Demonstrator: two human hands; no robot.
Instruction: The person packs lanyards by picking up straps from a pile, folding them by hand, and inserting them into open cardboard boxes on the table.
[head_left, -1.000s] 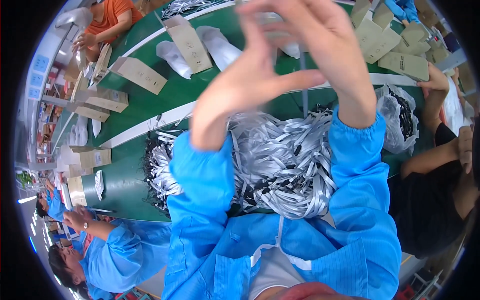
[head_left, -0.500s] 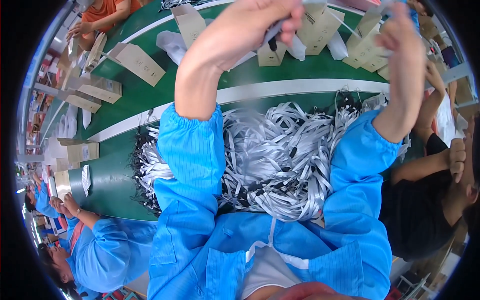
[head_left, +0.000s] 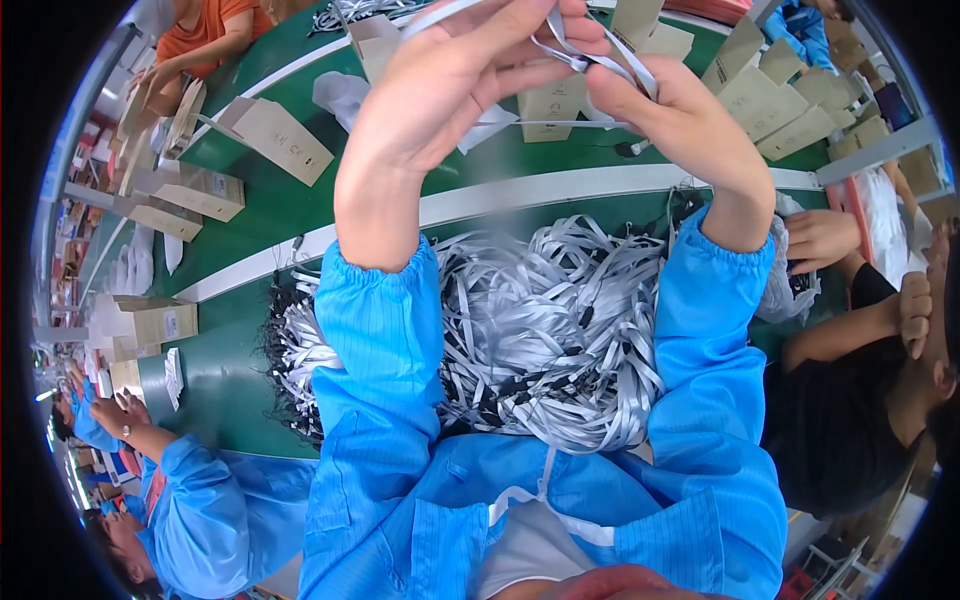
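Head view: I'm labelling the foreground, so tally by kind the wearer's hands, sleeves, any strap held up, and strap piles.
left hand and right hand: 2
blue sleeves: 2
held grey strap: 1
pile of grey straps: 1
Total: 6

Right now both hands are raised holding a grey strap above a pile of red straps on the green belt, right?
Not quite. The head view shows the left hand and right hand holding a grey strap above the green belt, but the pile of straps is grey, not red.

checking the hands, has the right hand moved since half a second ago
Yes: the right hand has come in leftward across the tan boxes and meets the left hand on the grey strap.
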